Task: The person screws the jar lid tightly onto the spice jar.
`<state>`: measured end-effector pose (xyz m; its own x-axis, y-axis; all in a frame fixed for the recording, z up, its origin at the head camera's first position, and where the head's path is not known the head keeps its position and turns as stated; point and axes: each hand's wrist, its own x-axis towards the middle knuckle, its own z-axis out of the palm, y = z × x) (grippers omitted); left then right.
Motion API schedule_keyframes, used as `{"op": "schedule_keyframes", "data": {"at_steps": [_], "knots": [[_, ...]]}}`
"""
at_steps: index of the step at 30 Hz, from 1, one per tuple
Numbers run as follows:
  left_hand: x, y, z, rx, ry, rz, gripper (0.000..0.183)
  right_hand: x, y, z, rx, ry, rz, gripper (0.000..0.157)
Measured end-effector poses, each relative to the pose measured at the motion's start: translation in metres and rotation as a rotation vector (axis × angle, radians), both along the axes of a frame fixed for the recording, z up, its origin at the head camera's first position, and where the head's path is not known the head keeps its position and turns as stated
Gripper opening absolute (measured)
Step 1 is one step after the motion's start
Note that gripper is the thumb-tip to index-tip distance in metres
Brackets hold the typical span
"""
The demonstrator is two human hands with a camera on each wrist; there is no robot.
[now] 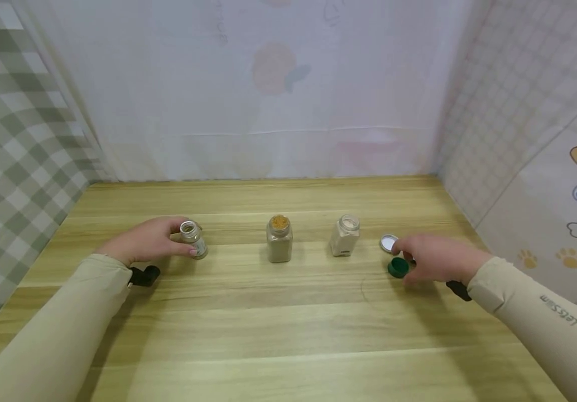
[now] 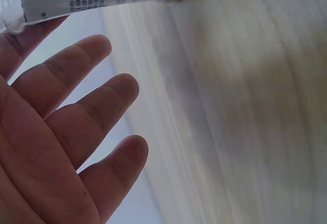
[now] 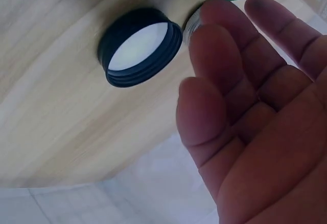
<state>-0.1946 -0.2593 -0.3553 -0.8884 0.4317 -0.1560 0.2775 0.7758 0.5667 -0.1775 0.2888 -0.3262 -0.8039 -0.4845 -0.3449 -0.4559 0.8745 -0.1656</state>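
Note:
My left hand pinches a small labelled glass jar between thumb and index finger at the left of the table. The jar has no lid; its label faces the palm side in the left wrist view, where the other fingers are spread away from it. On the right, my right hand has its thumb and index finger at opposite edges of a green lid, whose hollow side faces up. A silver-rimmed lid lies just beyond. Beside the fingers in the right wrist view is a black lid with a white liner.
Between the hands stand two uncapped jars: a square one of brownish powder and one of pale powder. They are on a wood-grain table with a white curtain behind it and patterned cloth at both sides.

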Motion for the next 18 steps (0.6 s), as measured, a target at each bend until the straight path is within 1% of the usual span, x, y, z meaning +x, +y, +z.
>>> {"op": "schedule_keyframes", "data": {"at_steps": [4,9,16,18], "knots": [[-0.002,0.001,0.001,-0.010,-0.009,-0.004,0.045,0.001,-0.001,-0.002,-0.009,0.002,0.020,0.045],[-0.001,0.001,0.001,-0.018,-0.032,0.002,0.048,0.001,0.000,-0.007,0.007,0.013,0.023,0.040],[-0.001,0.003,-0.002,0.004,-0.022,0.016,0.036,0.000,0.000,-0.013,0.023,0.050,0.046,0.034],[-0.001,0.003,-0.002,0.008,-0.006,0.018,0.036,0.001,0.000,-0.013,0.025,0.060,0.049,0.033]]}}
